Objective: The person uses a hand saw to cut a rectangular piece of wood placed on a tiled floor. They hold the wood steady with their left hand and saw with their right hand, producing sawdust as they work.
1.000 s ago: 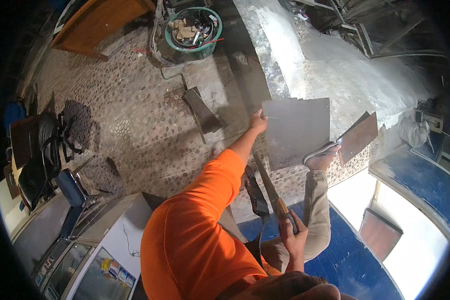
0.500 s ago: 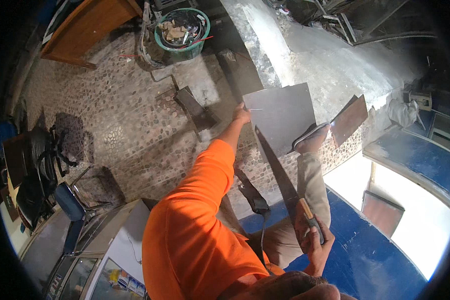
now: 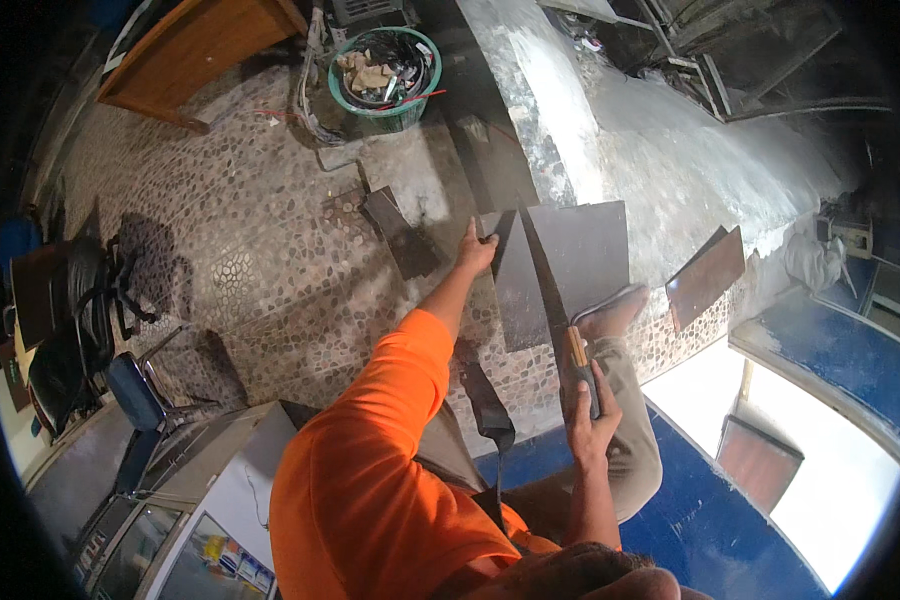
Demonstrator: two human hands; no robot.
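Observation:
A flat dark grey board [image 3: 590,240] lies in front of me, its left edge against my left hand [image 3: 478,250]. My fingers and thumb pinch that edge near the far left corner. In my right hand [image 3: 592,415] is a handsaw [image 3: 542,270], gripped by its wood-and-grey handle. The saw's long blade points away from me and lies over the board, its tip near the far edge. My foot [image 3: 612,314] rests at the board's near right part. Whether the teeth touch the board I cannot tell.
Brown board pieces [image 3: 707,278] lie to the right, and a dark offcut [image 3: 400,232] is on the pebbled floor at left. Farther off stands a green bin [image 3: 385,120] of scraps. A concrete ledge [image 3: 660,170] rises beyond the board; a blue chair [image 3: 135,390] stands left.
The saw has moved forward and left, its blade now across the board's left part. The board lies flatter and lower in view. My left hand has shifted slightly nearer along its edge.

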